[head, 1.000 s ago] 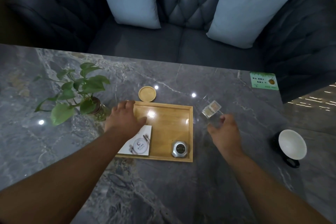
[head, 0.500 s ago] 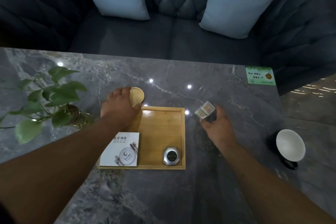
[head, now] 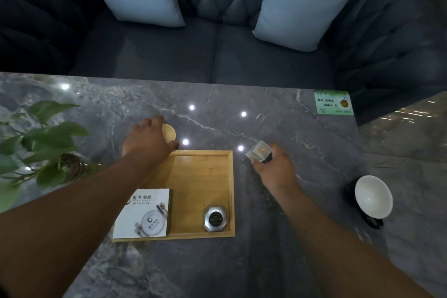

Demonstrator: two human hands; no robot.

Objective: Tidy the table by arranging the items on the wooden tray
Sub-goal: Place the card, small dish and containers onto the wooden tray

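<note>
Wooden coaster (head: 169, 132) under left hand (head: 147, 140) fingers.

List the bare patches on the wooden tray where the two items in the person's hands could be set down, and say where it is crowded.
The wooden tray is bare across its far half and down the middle strip between the booklet and the metal bell. Its near edge is crowded by those two. The left hand on the round coaster covers the far left corner; the right hand holds the clear box beside the tray.
</note>
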